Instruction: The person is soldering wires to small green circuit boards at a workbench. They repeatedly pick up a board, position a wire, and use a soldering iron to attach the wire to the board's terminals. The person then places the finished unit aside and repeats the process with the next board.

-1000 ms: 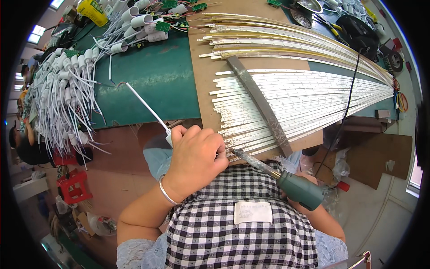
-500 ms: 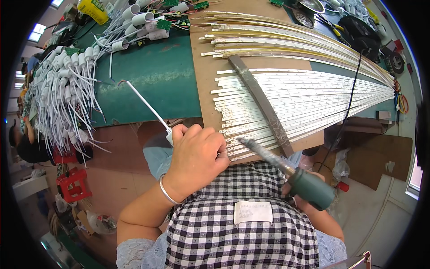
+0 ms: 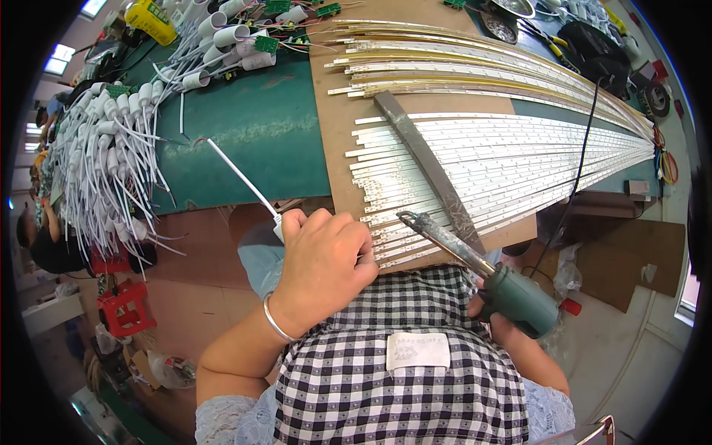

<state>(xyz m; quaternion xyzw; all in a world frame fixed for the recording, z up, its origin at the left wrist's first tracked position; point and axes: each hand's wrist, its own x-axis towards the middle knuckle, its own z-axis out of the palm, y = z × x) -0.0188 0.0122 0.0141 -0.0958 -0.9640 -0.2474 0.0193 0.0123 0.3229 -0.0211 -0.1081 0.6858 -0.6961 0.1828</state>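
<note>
You're in an assembly workshop: there's your soldering iron (image 3: 523, 300), strips (image 3: 512, 159) fanned out, wired tubes (image 3: 111, 141) heaped across a green bench (image 3: 252, 144)!

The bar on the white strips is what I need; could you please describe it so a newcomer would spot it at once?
On the green table lies a brown board with white strips fanned across it. The bar slants over those strips near their left ends, upper left to lower right. Unlike the thin, bright strips, it is thick and dull grey-brown.

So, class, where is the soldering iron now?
The soldering iron is right of centre in the head view, in the right hand, its tip left of the grey bar.
</note>
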